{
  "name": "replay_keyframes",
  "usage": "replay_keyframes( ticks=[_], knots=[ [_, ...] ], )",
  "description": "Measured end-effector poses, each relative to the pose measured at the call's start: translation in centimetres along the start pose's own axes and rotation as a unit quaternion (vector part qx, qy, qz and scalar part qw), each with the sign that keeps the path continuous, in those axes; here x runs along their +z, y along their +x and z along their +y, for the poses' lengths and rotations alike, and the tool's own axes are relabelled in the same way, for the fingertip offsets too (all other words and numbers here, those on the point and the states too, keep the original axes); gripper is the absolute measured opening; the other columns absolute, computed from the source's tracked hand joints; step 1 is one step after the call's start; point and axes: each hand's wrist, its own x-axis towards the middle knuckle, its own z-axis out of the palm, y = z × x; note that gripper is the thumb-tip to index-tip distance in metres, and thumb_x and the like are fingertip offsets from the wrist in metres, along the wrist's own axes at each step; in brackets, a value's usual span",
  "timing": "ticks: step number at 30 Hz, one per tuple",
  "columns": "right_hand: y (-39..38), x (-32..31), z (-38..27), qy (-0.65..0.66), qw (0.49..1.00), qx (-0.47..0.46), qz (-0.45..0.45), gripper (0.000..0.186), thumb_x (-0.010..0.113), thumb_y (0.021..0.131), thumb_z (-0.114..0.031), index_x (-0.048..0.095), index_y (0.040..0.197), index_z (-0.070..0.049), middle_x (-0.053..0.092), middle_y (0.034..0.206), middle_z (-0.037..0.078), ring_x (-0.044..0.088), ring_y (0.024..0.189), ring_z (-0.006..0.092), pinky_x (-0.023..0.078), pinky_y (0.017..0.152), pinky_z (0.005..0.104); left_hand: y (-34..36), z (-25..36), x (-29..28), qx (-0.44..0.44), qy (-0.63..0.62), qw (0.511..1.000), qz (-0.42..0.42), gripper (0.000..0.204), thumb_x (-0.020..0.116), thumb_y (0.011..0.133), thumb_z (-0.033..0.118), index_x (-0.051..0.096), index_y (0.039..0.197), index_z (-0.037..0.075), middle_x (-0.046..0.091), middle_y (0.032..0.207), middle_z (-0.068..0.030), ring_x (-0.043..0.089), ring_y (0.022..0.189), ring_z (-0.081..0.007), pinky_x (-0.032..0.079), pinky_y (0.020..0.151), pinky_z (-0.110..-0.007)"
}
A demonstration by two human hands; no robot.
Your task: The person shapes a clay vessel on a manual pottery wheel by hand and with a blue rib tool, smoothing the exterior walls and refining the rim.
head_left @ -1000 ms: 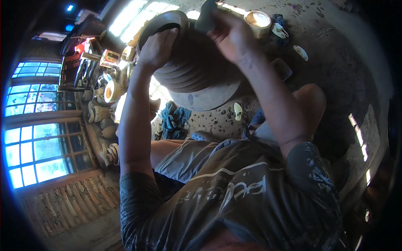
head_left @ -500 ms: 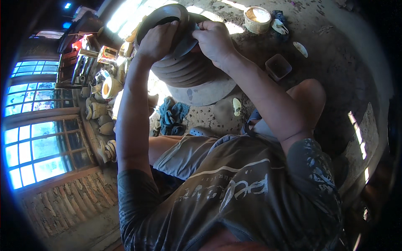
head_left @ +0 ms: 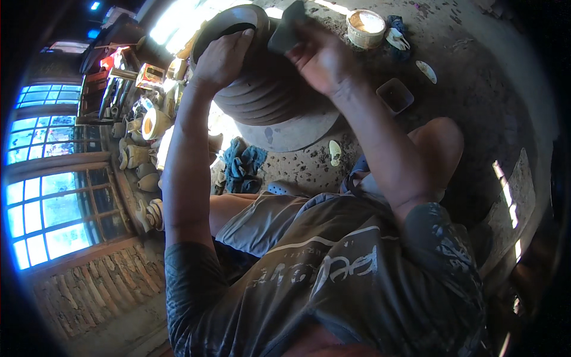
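Note:
A large clay pot (head_left: 262, 101) with ridged sides stands on a round pale disc (head_left: 291, 135). My left hand (head_left: 223, 60) grips the pot's rim, its fingers dipping into the mouth and partly hidden there. To the right of the rim, my right hand (head_left: 326, 62) is closed on a thin, dark grey-green flat scraper (head_left: 286, 31), raised and tilted beside the pot. Motion blurs that hand a little, and I cannot tell whether the scraper touches the clay.
A pale bucket (head_left: 365, 30) stands at the far right with dark cloth (head_left: 397, 37) beside it. Nearer are a square plastic tub (head_left: 395, 96) and a blue-green rag (head_left: 242, 163). Several clay pots (head_left: 156, 124) crowd the left, below paned windows (head_left: 56, 199). Clay crumbs dot the floor.
My right hand has lifted and turned away from the pot's side, bringing the scraper up and to the right. My left hand stays at the rim.

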Motion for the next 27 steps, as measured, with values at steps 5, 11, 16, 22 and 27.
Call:
replay_keyframes(
  ticks=[5, 11, 16, 22, 27],
  knots=[
    [1.9, -3.0, 0.4, -0.333, 0.941, -0.012, 0.062, 0.015, 0.069, 0.094, -0.01, 0.072, 0.097, 0.004, 0.073, 0.093, 0.011, 0.072, 0.082, 0.0172, 0.06, 0.072, 0.0326, -0.3, -0.2, 0.4, 0.064, 0.049, 0.996, 0.045, 0.033, 0.043, 0.107, 0.023, 0.061, 0.127, 0.003, 0.069, 0.111, -0.0241, 0.065, 0.1, -0.0466, 0.051, 0.084, -0.054],
    [2.1, -0.7, 1.9, -0.348, 0.935, 0.009, 0.068, 0.012, 0.068, 0.091, -0.004, 0.071, 0.096, 0.007, 0.071, 0.092, 0.013, 0.071, 0.083, 0.0192, 0.063, 0.073, 0.0341, -0.2, 1.2, -0.8, -0.061, -0.053, 0.996, -0.025, 0.034, 0.042, 0.108, 0.022, 0.06, 0.128, 0.002, 0.068, 0.113, -0.0243, 0.065, 0.098, -0.0463, 0.05, 0.086, -0.053],
    [1.0, 0.3, 1.8, -0.22, 0.972, 0.046, 0.073, 0.017, 0.064, 0.096, -0.006, 0.07, 0.107, 0.005, 0.073, 0.098, 0.013, 0.073, 0.092, 0.0218, 0.062, 0.082, 0.0363, -0.8, 0.1, -0.5, 0.032, -0.009, 0.999, 0.02, 0.041, 0.041, 0.109, 0.03, 0.064, 0.123, -0.001, 0.07, 0.108, -0.0252, 0.065, 0.099, -0.0457, 0.05, 0.088, -0.053],
    [1.8, 1.7, -5.0, 0.004, 0.995, -0.08, -0.052, 0.017, 0.06, 0.103, -0.014, 0.068, 0.114, -0.004, 0.073, 0.105, 0.006, 0.07, 0.095, 0.0157, 0.055, 0.083, 0.0294, -0.8, 1.1, -1.3, -0.092, -0.095, 0.991, -0.02, 0.05, 0.046, 0.107, 0.041, 0.069, 0.119, -0.001, 0.072, 0.103, -0.0238, 0.066, 0.101, -0.0457, 0.05, 0.092, -0.05],
    [1.4, -1.4, -7.0, -0.183, 0.979, -0.022, 0.093, 0.016, 0.065, 0.101, -0.017, 0.068, 0.114, -0.007, 0.073, 0.104, 0.004, 0.07, 0.096, 0.014, 0.055, 0.086, 0.0315, -2.3, 3.7, -0.7, -0.031, 0.022, 0.982, 0.183, 0.049, 0.062, 0.099, 0.048, 0.074, 0.116, 0.004, 0.075, 0.103, -0.019, 0.07, 0.099, -0.0372, 0.049, 0.097, -0.045]
  ],
)
